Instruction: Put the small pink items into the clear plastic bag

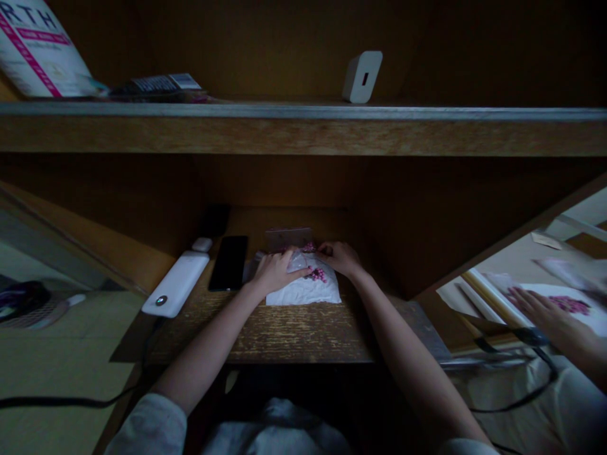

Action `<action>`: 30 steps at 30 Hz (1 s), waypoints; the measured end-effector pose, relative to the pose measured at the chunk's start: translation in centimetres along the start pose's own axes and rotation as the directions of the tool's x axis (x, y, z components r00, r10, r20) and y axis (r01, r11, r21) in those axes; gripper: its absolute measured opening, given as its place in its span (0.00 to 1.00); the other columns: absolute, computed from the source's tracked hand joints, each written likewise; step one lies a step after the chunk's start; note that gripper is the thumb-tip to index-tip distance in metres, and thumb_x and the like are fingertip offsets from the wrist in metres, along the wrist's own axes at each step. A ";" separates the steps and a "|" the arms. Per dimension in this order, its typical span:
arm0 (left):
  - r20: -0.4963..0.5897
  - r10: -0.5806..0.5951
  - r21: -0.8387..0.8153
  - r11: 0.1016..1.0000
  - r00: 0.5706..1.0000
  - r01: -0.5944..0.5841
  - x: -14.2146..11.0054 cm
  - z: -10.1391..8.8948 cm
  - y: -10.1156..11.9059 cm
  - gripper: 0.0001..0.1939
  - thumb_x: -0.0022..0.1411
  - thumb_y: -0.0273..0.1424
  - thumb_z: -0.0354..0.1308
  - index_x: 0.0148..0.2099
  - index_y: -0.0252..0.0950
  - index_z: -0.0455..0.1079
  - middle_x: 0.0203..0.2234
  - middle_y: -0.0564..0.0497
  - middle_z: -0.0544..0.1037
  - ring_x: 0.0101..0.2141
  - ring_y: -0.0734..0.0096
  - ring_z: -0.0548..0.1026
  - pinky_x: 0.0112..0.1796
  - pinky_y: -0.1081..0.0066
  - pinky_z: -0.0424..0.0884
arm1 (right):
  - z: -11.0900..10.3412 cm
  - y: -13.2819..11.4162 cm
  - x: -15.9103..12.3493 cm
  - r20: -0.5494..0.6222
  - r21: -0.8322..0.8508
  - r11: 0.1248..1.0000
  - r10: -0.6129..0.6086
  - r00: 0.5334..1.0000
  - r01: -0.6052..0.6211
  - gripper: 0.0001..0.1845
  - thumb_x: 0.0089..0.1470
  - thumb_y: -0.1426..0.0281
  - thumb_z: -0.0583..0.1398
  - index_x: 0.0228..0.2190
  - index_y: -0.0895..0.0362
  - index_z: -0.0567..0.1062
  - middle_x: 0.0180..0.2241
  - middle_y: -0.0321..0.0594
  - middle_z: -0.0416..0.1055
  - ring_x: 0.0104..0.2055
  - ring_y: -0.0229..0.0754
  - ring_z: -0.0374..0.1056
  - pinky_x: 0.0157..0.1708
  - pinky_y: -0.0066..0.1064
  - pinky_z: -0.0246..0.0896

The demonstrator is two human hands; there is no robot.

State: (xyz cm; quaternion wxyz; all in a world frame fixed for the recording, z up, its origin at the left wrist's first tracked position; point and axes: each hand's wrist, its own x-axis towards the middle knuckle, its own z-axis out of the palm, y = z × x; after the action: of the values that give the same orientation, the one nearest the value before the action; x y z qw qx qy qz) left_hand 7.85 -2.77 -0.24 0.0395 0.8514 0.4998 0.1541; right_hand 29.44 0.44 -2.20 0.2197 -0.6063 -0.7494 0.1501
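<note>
Beads (317, 273) are lying in pink clusters on white cloth (303, 296) atop the desk (294, 335). Left hand (276, 273) is resting across the cloth, fingers loosely spread; right hand (342, 258) is sitting curled at its far-right edge, grip unclear. Bead handling is apparently underway; next move is probably requiring steady cloth, fine pinching.

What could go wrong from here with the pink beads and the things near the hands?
The pink beads sit on a wrinkled white sheet, beside the left hand; if they are loose, a tug on the sheet could scatter them. The phone lies left of that hand, so a sideways sweep might bump it. The light is dim, so a dropped bead may be hard to find.
</note>
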 end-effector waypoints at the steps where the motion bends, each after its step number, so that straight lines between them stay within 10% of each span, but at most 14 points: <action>1: -0.001 -0.002 0.000 1.000 1.000 0.002 0.0 0.0 0.0 0.34 0.55 0.58 0.43 0.54 0.39 0.60 0.36 0.46 0.77 0.38 0.56 0.76 0.36 0.62 0.69 | 0.0 0.0 0.0 0.006 0.002 1.000 0.000 1.000 0.000 0.11 0.49 0.63 0.57 0.32 0.53 0.77 0.31 0.40 0.76 0.30 0.40 0.69 0.25 0.28 0.53; 8: -0.001 -0.010 -0.008 1.000 1.000 0.010 0.1 0.0 0.0 0.34 0.55 0.57 0.44 0.54 0.38 0.60 0.35 0.45 0.77 0.36 0.58 0.76 0.35 0.63 0.69 | 0.0 1.0 0.5 0.020 0.244 0.968 -0.071 0.997 0.064 0.10 0.48 0.66 0.58 0.31 0.56 0.76 0.31 0.40 0.75 0.31 0.39 0.68 0.29 0.27 0.57; 16: 0.008 0.001 -0.033 0.999 1.000 -0.001 0.0 -0.2 0.0 0.34 0.56 0.56 0.45 0.55 0.38 0.59 0.39 0.44 0.77 0.38 0.55 0.75 0.37 0.62 0.68 | -0.7 -0.9 -0.1 0.073 0.670 0.738 -0.178 0.981 0.084 0.13 0.45 0.63 0.61 0.32 0.58 0.74 0.34 0.40 0.73 0.35 0.39 0.67 0.36 0.30 0.60; 30: 0.009 0.053 -0.006 0.999 0.999 -0.053 0.1 0.1 -0.3 0.33 0.56 0.56 0.43 0.53 0.38 0.58 0.38 0.44 0.77 0.36 0.54 0.76 0.35 0.61 0.69 | -1.0 -3.7 -1.4 0.168 0.751 0.660 -0.201 0.965 0.006 0.15 0.44 0.61 0.63 0.32 0.59 0.74 0.28 0.37 0.70 0.28 0.34 0.63 0.30 0.27 0.58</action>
State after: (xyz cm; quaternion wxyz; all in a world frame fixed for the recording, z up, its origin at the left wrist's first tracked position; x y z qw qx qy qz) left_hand 7.67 -2.57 -0.41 0.0403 0.8649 0.4765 0.1526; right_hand 27.06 -1.74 0.31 0.3654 -0.3972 -0.6764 0.5012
